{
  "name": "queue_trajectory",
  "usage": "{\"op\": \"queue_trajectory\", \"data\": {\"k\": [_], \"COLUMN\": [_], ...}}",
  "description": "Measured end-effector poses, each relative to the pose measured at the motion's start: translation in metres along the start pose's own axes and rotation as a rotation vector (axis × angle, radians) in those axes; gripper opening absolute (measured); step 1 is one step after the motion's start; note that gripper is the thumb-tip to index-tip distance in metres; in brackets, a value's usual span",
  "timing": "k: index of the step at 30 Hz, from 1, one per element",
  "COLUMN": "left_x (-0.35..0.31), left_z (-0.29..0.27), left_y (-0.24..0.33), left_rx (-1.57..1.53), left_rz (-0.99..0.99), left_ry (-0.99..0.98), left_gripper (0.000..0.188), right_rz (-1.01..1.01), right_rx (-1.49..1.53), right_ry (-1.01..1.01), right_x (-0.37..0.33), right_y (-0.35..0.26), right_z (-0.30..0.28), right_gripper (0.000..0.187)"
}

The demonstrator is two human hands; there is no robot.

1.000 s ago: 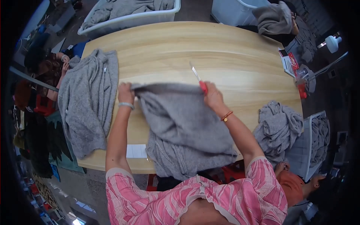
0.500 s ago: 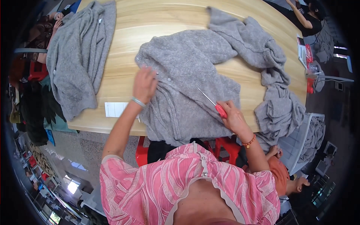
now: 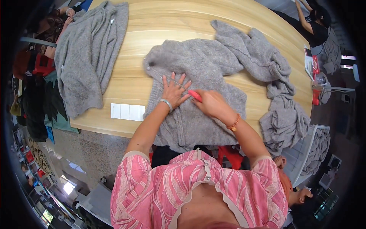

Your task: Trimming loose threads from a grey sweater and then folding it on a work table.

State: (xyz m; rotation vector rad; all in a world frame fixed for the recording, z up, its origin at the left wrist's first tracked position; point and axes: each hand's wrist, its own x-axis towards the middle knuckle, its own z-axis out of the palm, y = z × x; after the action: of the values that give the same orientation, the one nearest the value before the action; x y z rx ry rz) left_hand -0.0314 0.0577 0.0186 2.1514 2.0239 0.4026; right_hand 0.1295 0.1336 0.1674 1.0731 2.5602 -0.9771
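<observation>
A grey knitted garment (image 3: 213, 57) lies spread over the near middle of the wooden table. My left hand (image 3: 174, 92) rests on it with the fingers spread wide. My right hand (image 3: 214, 105) is closed around a tool with a red handle (image 3: 195, 95) and a thin, pointed metal shaft. The shaft crosses over the fingers of my left hand towards the upper left. Its tip is hard to make out against the knit. A small shiny round button (image 3: 148, 68) shows at the garment's left edge.
A second grey knitted piece (image 3: 84, 61) hangs over the table's left edge. More bunched grey knitwear (image 3: 284, 118) lies at the right, beside a white-framed bin (image 3: 312, 149) holding knitwear. White paper labels (image 3: 127, 112) lie near the front edge. Other people sit around the table.
My right hand and the red-handled tool have moved left and slightly forward, up to my left hand. My left hand has shifted right and spread flat. The knit's folds near the front have been flattened.
</observation>
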Motion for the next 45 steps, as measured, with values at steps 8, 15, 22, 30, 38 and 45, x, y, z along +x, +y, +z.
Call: {"op": "queue_trajectory", "data": {"k": [8,15,22,30,38,45], "left_x": [0.002,0.074,0.083,0.045,-0.011,-0.012], "left_z": [-0.023,-0.021,-0.055,-0.014,-0.014,-0.168], "left_y": [-0.048,-0.049,0.085,0.218,0.314,0.338], "left_rx": [-0.316,0.082,-0.154,-0.128,-0.707,-1.308], "left_rz": [0.049,-0.194,-0.077,-0.111,-0.359,-0.448], "left_ry": [0.054,0.148,0.07,0.065,0.076,0.344], "left_gripper": [0.063,0.062,0.077,0.046,0.028,0.028], "right_rz": [-0.029,0.033,0.073,0.234,0.054,0.284], "right_rx": [0.123,0.066,0.274,0.288,0.395,0.335], "right_ry": [0.127,-0.06,0.213,0.234,0.198,0.38], "right_x": [0.007,-0.051,-0.169,-0.334,-0.48,-0.575], "right_y": [-0.012,0.048,0.13,0.191,0.2,0.207], "right_z": [0.005,-0.047,-0.075,-0.055,-0.029,0.003], "right_gripper": [0.024,0.027,0.021,0.019,0.022,0.035]}}
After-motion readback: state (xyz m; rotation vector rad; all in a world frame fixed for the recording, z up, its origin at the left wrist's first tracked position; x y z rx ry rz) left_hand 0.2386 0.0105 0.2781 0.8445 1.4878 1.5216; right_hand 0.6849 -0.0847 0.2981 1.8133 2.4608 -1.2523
